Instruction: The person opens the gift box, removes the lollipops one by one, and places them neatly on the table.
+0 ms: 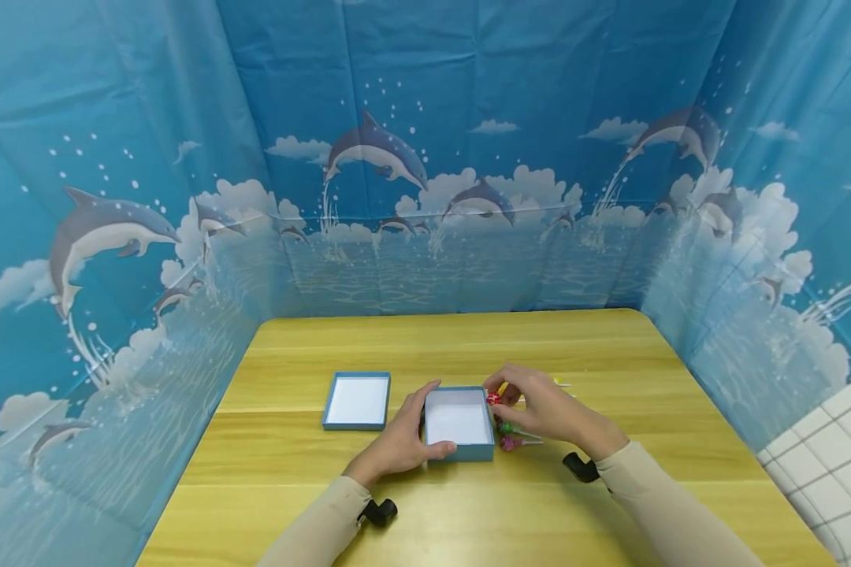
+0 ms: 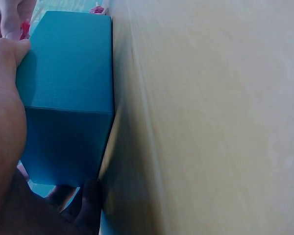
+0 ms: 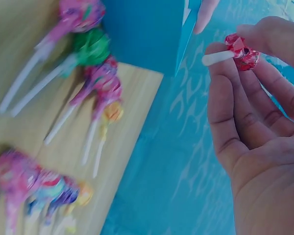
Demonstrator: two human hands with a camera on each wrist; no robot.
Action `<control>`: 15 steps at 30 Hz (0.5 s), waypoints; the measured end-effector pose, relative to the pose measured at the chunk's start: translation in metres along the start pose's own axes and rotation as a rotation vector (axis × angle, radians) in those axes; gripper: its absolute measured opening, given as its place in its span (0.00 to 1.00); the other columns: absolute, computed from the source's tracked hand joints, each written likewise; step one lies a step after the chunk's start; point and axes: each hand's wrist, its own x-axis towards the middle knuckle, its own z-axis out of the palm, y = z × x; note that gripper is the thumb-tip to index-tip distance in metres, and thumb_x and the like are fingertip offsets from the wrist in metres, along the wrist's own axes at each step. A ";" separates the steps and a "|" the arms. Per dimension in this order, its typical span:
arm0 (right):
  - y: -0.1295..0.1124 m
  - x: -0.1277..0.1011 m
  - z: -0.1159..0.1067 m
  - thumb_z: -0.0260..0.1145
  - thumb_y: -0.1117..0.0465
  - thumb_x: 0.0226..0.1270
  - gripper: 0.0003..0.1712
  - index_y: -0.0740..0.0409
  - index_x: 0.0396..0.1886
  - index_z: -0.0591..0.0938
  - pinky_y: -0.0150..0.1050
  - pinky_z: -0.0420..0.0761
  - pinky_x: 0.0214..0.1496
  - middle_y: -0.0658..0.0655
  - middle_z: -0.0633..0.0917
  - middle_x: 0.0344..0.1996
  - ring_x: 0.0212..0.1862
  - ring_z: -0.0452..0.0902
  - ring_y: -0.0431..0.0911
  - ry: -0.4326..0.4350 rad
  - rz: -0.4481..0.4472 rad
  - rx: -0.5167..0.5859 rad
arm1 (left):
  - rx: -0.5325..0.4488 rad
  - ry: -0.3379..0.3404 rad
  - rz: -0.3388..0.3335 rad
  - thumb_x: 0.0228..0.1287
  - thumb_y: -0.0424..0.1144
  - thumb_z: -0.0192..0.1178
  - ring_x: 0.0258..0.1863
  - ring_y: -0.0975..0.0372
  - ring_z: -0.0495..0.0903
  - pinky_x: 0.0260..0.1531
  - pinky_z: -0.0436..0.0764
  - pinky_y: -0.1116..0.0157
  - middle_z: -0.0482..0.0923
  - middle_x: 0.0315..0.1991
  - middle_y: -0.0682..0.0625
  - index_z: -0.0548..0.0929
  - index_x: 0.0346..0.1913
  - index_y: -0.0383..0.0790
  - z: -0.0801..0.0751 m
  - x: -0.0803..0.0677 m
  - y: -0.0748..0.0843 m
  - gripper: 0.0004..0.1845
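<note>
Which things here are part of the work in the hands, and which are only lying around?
In use:
- left hand grips open blue box
- right hand pinches red lollipop
- lollipops on table

Lying about:
- second blue tray
- dolphin curtain

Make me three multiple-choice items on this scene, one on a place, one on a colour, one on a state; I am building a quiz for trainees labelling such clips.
1. Where does the shallow blue cardboard lid lie?
A. On the open blue cardboard box
B. On the wooden table, apart from that box, on its left-hand side
C. In the right hand

2. What colour is the wrapper of the small lollipop with a white stick that the right hand pinches?
A. Red
B. Green
C. Yellow

3. What state is the open blue cardboard box, which the left hand grips, in?
A. Closed
B. Open, full of lollipops
C. Open, white inside, nothing in it

Answers: 1 B, the head view shows it flat on the wooden table; 2 A, the right wrist view shows red; 3 C, the head view shows a bare white floor.
</note>
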 end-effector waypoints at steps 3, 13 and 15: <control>0.005 -0.012 -0.002 0.79 0.64 0.81 0.13 0.57 0.60 0.90 0.46 0.96 0.49 0.53 0.94 0.53 0.46 0.90 0.37 0.013 0.021 -0.006 | 0.007 -0.003 0.004 0.74 0.65 0.79 0.73 0.46 0.80 0.71 0.83 0.38 0.65 0.88 0.38 0.49 0.98 0.59 0.000 -0.001 -0.001 0.63; 0.021 -0.049 -0.014 0.83 0.69 0.74 0.15 0.49 0.53 0.92 0.39 0.89 0.39 0.48 0.91 0.44 0.40 0.84 0.31 0.099 -0.038 -0.055 | 0.005 -0.008 0.001 0.74 0.65 0.79 0.76 0.43 0.80 0.71 0.83 0.35 0.64 0.89 0.36 0.48 0.98 0.59 0.000 -0.002 0.001 0.63; 0.024 -0.056 -0.016 0.84 0.71 0.72 0.17 0.48 0.53 0.92 0.38 0.90 0.40 0.48 0.91 0.43 0.39 0.84 0.30 0.117 -0.051 -0.052 | 0.002 -0.008 0.000 0.74 0.66 0.78 0.76 0.43 0.80 0.71 0.83 0.35 0.64 0.89 0.36 0.48 0.98 0.59 -0.001 -0.003 0.001 0.63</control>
